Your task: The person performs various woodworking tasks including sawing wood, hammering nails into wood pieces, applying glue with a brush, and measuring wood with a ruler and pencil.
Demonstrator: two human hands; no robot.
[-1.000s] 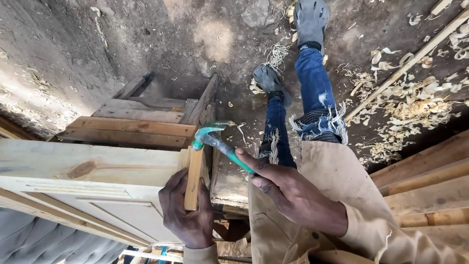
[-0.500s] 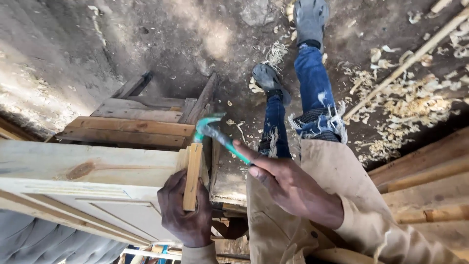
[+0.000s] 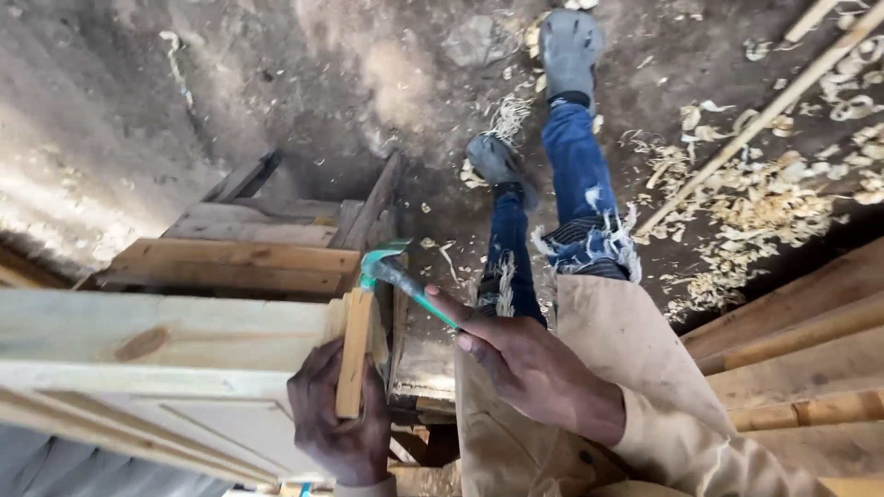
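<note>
Pale, smooth-planed wooden strip (image 3: 354,352) stands upright against the panelled door (image 3: 138,368) edge, left hand (image 3: 339,425) wrapped around it. Right hand (image 3: 529,368) clenches the green-handled claw hammer (image 3: 396,274), head now lower, meeting the strip's top.

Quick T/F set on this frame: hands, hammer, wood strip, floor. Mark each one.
1. The right hand holds a green-handled hammer. True.
2. The left hand is empty. False: it grips a narrow wood strip against the end of the pale wooden panel.
3. The hammer head is at the top end of the strip. True.
4. The floor is swept clean. False: wood shavings litter the dirt floor.
5. The person wears shorts. False: torn blue jeans.
</note>
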